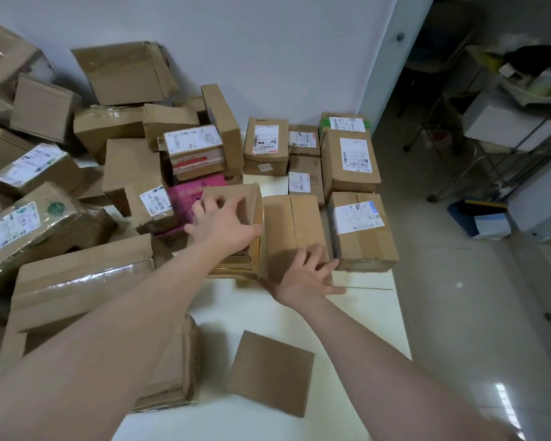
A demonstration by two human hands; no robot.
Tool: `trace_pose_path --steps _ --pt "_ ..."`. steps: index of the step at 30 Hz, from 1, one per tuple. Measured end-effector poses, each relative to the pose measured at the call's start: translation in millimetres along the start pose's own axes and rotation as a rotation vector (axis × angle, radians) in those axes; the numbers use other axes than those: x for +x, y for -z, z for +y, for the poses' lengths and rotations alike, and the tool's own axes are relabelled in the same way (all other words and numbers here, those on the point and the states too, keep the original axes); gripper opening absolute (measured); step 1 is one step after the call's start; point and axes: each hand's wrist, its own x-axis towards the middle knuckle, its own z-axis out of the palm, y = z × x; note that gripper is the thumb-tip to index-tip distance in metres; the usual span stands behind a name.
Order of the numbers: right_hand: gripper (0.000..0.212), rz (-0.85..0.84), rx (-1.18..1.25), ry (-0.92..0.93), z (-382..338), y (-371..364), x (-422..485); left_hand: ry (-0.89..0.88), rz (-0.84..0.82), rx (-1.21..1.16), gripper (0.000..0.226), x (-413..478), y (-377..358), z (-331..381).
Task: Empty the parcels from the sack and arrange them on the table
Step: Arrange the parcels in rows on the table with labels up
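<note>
Head view: a white table (299, 424) stands against a pale wall, its right edge bordering a tiled floor. Cardboard parcels lie in a loose heap (86, 173) over the left half; toward the far right corner a tidier block of labelled parcels (347, 160) stands in rows. No sack is visible.

The left hand (223, 224) lies palm down with fingers spread on the top of a tilted brown box (236, 198), which sits just right of a pink parcel (191, 198). The fingers curl toward its far-left edge; whether they actually clamp it cannot be told. The right hand (303, 275) is open, fingers splayed, pressed against the near end of a plain taped box (291, 227). That box touches the tilted one on its left and stands just beside a labelled box (360, 230) on its right.

Judgement: the work in hand is squaring the front row. The plain box's long axis runs from the near edge toward the far edge, straight ahead of the right hand, so a push along that axis suits the right hand; the tilted box falls to the left.

A flat cardboard piece (271, 372) lies apart near the near edge.
</note>
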Motion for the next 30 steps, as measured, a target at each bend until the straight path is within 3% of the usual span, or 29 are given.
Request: trace_pose_path --steps 4,7,11,14,19,23,27,30 --pt "0.105 0.184 0.133 -0.012 -0.3 -12.5 -4.3 -0.085 0.001 -0.01 0.08 -4.7 -0.6 -19.0" --pt "0.091 0.263 0.523 0.018 13.6 -10.6 -7.0 -0.068 0.014 -0.102 0.08 -0.1 3.6 -31.2" --pt "0.066 0.031 1.189 -0.003 33.8 -1.3 -20.2 -0.041 0.014 -0.192 0.078 2.7 8.5 -35.6" --pt "0.055 -0.076 1.478 -0.019 29.2 -1.3 -24.7 -0.053 0.01 -0.231 0.075 1.9 10.5 -38.1" --pt "0.061 -0.149 1.528 -0.036 -2.9 2.7 -17.3 -0.061 0.01 -0.257 0.072 7.6 13.3 -48.1" --pt "0.032 0.007 1.464 -0.017 -32.0 14.7 9.7 -0.073 0.003 -0.295 0.073 16.8 12.5 -53.4" --pt "0.047 0.205 1.308 0.011 -53.7 16.8 31.3 -0.093 -0.006 -0.346 0.074 23.8 11.8 -48.2" --pt "0.056 0.17 1.354 -0.011 -61.7 19.0 31.3 -0.083 0.023 -0.472 0.071 20.1 16.1 -47.0"
